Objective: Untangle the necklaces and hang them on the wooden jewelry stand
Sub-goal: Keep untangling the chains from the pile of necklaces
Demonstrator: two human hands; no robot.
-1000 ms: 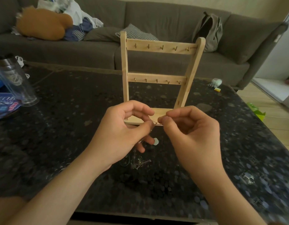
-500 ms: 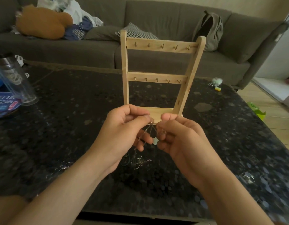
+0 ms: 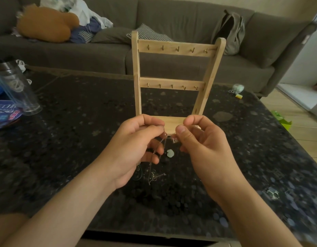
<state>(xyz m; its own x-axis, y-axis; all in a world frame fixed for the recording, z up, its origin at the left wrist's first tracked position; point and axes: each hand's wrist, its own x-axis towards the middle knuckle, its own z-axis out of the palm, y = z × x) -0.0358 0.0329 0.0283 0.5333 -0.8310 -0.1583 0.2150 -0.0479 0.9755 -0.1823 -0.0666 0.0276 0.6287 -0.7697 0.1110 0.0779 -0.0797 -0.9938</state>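
My left hand (image 3: 136, 148) and right hand (image 3: 202, 145) each keep a pinching grip on thin, tangled silver necklaces (image 3: 163, 141), a pale green pendant (image 3: 170, 152) between them.

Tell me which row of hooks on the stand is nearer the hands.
The lower row, on the middle bar of the stand; the other row runs along the top.

Cannot follow the thin chains of the necklaces (image 3: 154, 176) between the left hand (image 3: 134, 150) and the right hand (image 3: 205, 148): too fine to separate. Cannot make out the small silver pendant (image 3: 175, 139) at the right thumb. Cannot see the front edge of the wooden jewelry stand (image 3: 173, 50) base, covered by both hands. Cannot see whole the clear tumbler (image 3: 17, 86), cut by the left border.
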